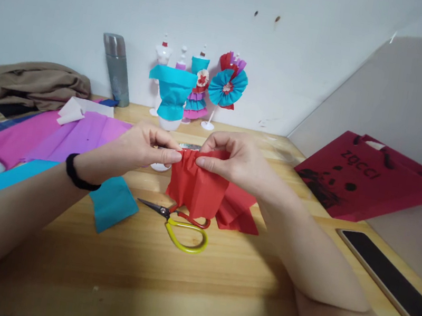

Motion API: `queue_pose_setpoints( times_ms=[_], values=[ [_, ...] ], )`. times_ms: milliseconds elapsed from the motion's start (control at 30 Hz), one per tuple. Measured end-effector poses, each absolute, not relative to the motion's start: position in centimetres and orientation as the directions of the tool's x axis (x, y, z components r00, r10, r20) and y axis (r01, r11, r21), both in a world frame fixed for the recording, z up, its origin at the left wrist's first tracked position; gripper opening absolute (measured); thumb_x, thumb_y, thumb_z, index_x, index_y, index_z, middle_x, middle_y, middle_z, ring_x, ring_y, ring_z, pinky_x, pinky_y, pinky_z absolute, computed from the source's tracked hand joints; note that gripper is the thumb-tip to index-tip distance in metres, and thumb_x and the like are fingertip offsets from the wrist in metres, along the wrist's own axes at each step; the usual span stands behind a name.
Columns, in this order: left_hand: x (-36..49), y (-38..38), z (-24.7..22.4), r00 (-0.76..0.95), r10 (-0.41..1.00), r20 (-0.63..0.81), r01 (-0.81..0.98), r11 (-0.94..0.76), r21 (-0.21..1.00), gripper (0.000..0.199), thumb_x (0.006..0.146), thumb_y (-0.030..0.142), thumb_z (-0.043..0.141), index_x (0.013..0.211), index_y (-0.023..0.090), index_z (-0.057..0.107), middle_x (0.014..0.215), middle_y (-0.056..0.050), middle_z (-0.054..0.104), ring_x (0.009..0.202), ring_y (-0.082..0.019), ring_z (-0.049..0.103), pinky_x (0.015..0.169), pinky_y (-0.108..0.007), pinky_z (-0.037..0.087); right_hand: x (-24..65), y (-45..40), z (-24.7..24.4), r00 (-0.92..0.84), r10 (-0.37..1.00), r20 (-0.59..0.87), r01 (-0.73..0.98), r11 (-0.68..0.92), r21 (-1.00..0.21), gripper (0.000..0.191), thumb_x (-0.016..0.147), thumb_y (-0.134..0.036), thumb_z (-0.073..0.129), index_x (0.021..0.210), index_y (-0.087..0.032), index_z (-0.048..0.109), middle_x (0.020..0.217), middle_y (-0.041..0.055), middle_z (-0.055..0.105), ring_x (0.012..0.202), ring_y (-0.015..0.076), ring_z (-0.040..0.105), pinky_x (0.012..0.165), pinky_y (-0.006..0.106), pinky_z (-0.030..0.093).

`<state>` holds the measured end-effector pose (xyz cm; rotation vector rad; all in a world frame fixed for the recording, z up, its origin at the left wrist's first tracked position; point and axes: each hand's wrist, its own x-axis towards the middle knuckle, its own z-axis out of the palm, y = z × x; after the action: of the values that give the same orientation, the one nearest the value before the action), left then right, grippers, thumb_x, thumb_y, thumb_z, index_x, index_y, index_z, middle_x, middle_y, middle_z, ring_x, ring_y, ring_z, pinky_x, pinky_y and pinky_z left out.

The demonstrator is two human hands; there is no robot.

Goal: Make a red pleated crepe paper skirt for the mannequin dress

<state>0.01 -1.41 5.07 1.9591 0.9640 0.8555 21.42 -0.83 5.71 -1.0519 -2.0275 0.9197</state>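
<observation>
Red crepe paper (pixel 200 191) hangs from both hands above the table, its top edge gathered into small folds. My left hand (pixel 152 146) pinches the top left corner between thumb and finger. At the gathers further right, my right hand (pixel 227 155) grips the same edge. More red paper (pixel 238 210) spreads behind and to the right. Scissors (pixel 184 226) with one yellow and one red handle lie below the hanging paper, blades pointing left. A blue paper piece (pixel 113 204) rests left of them. Behind the hands stands a small mannequin in blue paper (pixel 173 93).
Dressed mannequins (pixel 198 89) and a blue paper flower (pixel 227 87) stand by the wall, with a grey bottle (pixel 117 68) to their left. Pink and purple paper (pixel 78 137) covers the left side. A red bag (pixel 376 179) and a phone (pixel 388 277) are on the right.
</observation>
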Motion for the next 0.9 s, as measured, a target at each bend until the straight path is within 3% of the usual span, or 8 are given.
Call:
queue_pose_setpoints(
  times_ms=[400,633,767,900],
  values=[
    [0.1,-1.7,5.4,0.48,0.847,0.228,0.339,-0.419,0.842,0.017,0.081,0.024,0.066,0.067,0.015,0.069,0.047,0.005,0.05,0.045,-0.006,0.041,0.043,-0.018,0.032,21.6,-0.3,5.4,-0.445,0.865,0.232,0.407,0.426,-0.808,0.015,0.07,-0.028,0.069,0.065,-0.019,0.058,0.06,-0.0005,0.057,0.057,0.0131,0.051,0.051,0.026,0.037],
    [-0.1,-1.5,4.7,0.533,0.798,0.28,0.333,-0.502,0.799,0.017,0.079,0.031,0.069,0.074,0.017,0.075,0.069,-0.002,0.071,0.061,-0.011,0.059,0.055,-0.021,0.044,21.2,-0.3,5.5,-0.435,0.889,0.142,0.375,0.322,-0.87,0.023,0.067,-0.021,0.07,0.057,-0.02,0.049,0.054,-0.0034,0.051,0.052,0.0098,0.045,0.048,0.025,0.032],
    [-0.2,-1.4,4.5,0.574,0.769,0.282,0.308,-0.522,0.795,0.015,0.076,0.029,0.07,0.074,0.016,0.076,0.069,-0.003,0.073,0.062,-0.011,0.058,0.056,-0.021,0.044,21.2,0.2,5.3,-0.448,0.888,0.105,0.35,0.282,-0.893,0.029,0.06,-0.021,0.075,0.055,-0.02,0.046,0.052,-0.0054,0.048,0.049,0.008,0.042,0.047,0.024,0.029],
    [-0.4,-1.2,4.7,0.551,0.808,0.211,0.321,-0.438,0.84,0.016,0.079,0.027,0.068,0.074,0.014,0.075,0.065,-0.003,0.069,0.06,-0.011,0.055,0.054,-0.021,0.041,21.6,0.2,5.5,-0.451,0.879,0.154,0.338,0.328,-0.882,0.025,0.064,-0.025,0.076,0.062,-0.02,0.051,0.057,-0.0046,0.052,0.052,0.0089,0.044,0.048,0.024,0.031]
  ],
)
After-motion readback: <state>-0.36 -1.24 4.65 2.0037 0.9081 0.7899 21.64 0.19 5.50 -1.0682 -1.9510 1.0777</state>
